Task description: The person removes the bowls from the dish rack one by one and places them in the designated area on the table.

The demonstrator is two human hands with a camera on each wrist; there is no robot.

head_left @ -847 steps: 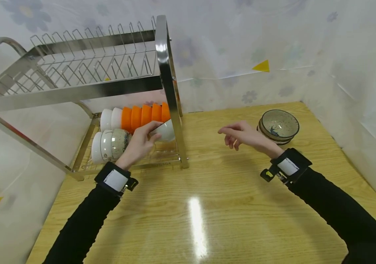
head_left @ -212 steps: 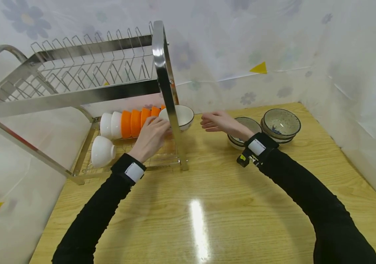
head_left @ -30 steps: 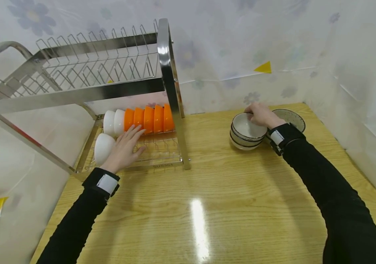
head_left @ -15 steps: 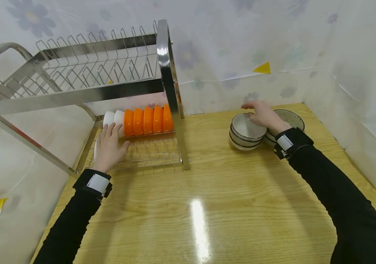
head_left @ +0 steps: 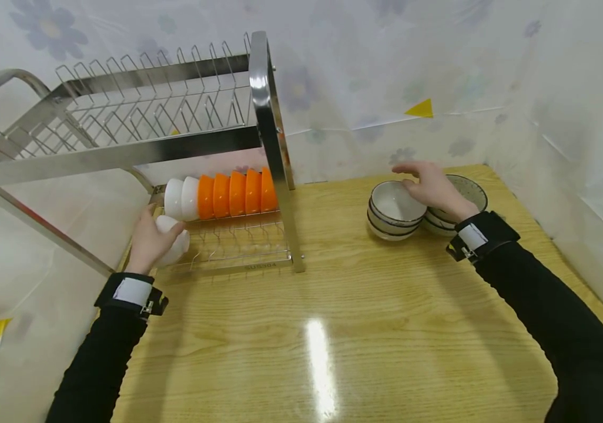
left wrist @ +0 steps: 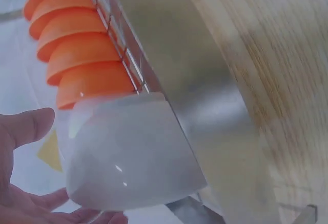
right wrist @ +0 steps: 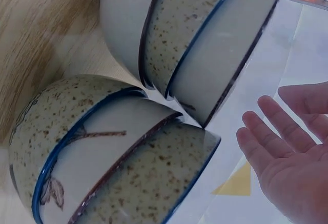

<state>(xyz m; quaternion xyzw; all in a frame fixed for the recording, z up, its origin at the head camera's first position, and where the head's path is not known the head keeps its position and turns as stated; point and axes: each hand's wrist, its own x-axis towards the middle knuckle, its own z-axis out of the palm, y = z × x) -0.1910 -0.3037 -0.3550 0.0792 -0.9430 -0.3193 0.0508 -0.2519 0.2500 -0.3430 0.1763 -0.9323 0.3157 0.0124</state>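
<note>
My left hand (head_left: 149,239) is at the front left of the rack's lower tier, reaching round a white bowl (head_left: 176,249) that stands on its side. In the left wrist view the fingers (left wrist: 54,199) are at the edge of that white bowl (left wrist: 133,157), while the thumb stands apart from it. My right hand (head_left: 435,189) hovers with spread fingers over two stacks of bowls on the table. The left stack (head_left: 394,220) has a white bowl on top; the right stack (head_left: 471,189) has a speckled one. The right wrist view shows the fingers (right wrist: 279,126) clear of both stacks.
A two-tier metal dish rack (head_left: 121,154) stands at the left on the wooden table (head_left: 333,329). Along its lower back row are white bowls (head_left: 181,200) and several orange bowls (head_left: 237,194). The upper tier has wire slots. Patterned sheeting (head_left: 349,76) rises behind.
My left hand has moved left from over the lower tier to the white bowl and reached round it. My right hand has lifted from the left stack's rim and drifted slightly right.
</note>
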